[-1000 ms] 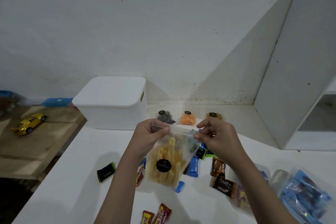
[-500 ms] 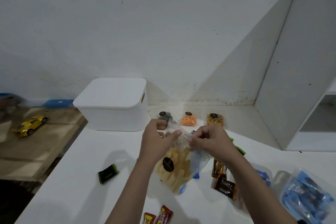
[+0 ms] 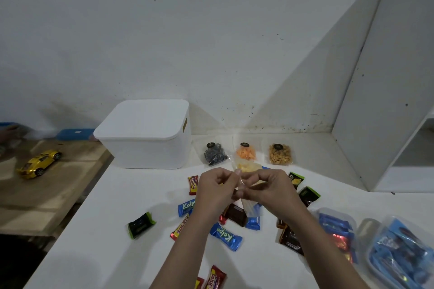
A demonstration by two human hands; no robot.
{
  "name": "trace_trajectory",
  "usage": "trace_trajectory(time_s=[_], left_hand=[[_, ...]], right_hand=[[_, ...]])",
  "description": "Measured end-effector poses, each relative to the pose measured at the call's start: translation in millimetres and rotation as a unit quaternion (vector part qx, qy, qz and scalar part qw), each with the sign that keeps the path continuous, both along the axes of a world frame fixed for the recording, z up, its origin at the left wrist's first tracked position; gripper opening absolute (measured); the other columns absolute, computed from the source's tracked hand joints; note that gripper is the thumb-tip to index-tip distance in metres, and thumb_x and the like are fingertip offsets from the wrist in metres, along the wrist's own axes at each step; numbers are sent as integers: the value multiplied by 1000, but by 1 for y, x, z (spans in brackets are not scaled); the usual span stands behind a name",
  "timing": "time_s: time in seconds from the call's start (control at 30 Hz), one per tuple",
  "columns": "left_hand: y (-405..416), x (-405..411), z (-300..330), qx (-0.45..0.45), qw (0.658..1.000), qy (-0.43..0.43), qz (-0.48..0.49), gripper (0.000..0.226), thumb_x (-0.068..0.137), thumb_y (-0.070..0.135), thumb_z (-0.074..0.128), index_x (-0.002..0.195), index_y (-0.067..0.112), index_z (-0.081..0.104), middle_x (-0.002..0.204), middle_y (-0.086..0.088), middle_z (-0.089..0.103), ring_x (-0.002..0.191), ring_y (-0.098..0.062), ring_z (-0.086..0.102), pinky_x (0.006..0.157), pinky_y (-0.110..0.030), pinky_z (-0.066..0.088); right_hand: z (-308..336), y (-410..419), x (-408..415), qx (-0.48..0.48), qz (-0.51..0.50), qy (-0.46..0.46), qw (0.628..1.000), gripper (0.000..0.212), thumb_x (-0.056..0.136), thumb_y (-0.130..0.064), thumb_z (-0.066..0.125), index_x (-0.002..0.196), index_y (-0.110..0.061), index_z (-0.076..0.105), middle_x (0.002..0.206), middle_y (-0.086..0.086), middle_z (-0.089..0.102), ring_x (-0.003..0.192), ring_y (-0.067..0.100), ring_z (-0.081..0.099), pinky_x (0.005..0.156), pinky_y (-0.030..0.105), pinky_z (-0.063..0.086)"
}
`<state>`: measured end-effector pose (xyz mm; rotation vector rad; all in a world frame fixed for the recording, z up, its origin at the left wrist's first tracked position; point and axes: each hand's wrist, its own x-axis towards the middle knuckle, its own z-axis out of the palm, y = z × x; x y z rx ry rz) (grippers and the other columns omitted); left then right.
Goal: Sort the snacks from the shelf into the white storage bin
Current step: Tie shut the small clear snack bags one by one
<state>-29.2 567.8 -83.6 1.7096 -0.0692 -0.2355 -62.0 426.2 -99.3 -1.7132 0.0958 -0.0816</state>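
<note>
Bin (image 3: 150,145), white w/ lid on, sits at back left of white counter (image 3: 98,230). Left hand (image 3: 216,191) & right hand (image 3: 270,190) both pinch clear snack bag (image 3: 246,169) of yellow crisps, held above scattered wrapped candies (image 3: 225,236), in front of 3 small snack pouches (image 3: 280,153).

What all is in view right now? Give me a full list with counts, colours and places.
storage bin: 1, white, lid on, back left of counter
clear snack bags: 3 by the wall, dark, orange, tan
clear bag of yellow sticks: 1, pinched between both hands
wrapped candies: many, blue, red, green-black, brown, scattered mid-counter
clear tubs of blue packs: 2, right edge
toy car: 1, yellow, wooden surface, left
shelf unit: 1, white, right
left hand: pinching bag
right hand: pinching bag
</note>
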Motion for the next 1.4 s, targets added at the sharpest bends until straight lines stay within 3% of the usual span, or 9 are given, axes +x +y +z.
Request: trace_trajectory(time_s=[0.17,0.33,0.47,0.73,0.87,0.97,1.1,1.2,1.4], left_hand=[[4,3,0,-82,995,44,-33,19,92,15,58,80,2,68,83,-12,72,79,-18,72,68,-31,59],[2,3,-6,-59,997,37,-39,17,91,15,60,77,7,66,82,-13,69,75,-16,69,64,-28,57],[3,6,-8,-40,998,26,-33,16,91,13,59,79,5,65,90,-18,70,87,-26,70,73,-40,60],[2,7,-9,12,999,22,-30,19,95,10,51,83,6,65,90,-16,70,84,-24,70,62,-25,56],[-4,8,-11,-8,999,41,9,19,95,12,53,83,7,67,91,-18,71,87,-28,71,69,-37,60],[-15,13,-8,-34,994,76,66,19,95,13,52,87,5,68,90,-15,71,85,-26,70,68,-37,61],[-33,18,7,-65,992,85,67,20,96,13,51,82,10,65,94,-12,70,86,-23,71,69,-35,61],[-50,23,13,-88,990,103,40,22,97,13,48,83,9,64,99,-16,70,84,-26,69,62,-32,59],[-97,37,4,-97,986,128,-51,18,97,17,48,91,10,63,100,-8,71,87,-15,71,58,-24,57]], right_hand=[[2,-1,-1,35,-31,5,999,19,68,-18,83,84,-10,76,101,-6,74,82,14,73,79,36,59],[-1,2,-2,5,-52,5,999,17,68,-17,83,84,-15,77,97,-12,74,77,12,73,69,30,60],[-6,1,-2,-12,-40,-15,999,9,82,-12,71,81,-17,79,93,-12,75,93,-1,67,78,23,56],[-10,3,-1,-24,-51,8,998,20,88,-10,62,78,-16,77,85,-4,76,78,12,71,82,42,58],[-10,6,-3,-10,-66,-5,998,19,88,-14,63,79,-26,76,84,-5,76,77,8,70,80,35,58],[-22,6,-8,6,-94,-48,994,12,84,-31,67,96,-35,71,105,-12,71,102,5,65,84,23,54],[-48,-9,-21,-142,-103,-75,982,98,55,-72,70,141,-43,31,138,-41,24,127,-21,21,96,8,26],[-71,-22,-19,-195,-122,-55,972,122,49,-70,76,148,-37,13,137,-48,4,132,-13,15,106,21,22],[-84,-45,5,-22,-332,-74,940,54,81,-21,73,117,-24,33,111,-11,52,99,4,58,76,27,51]])
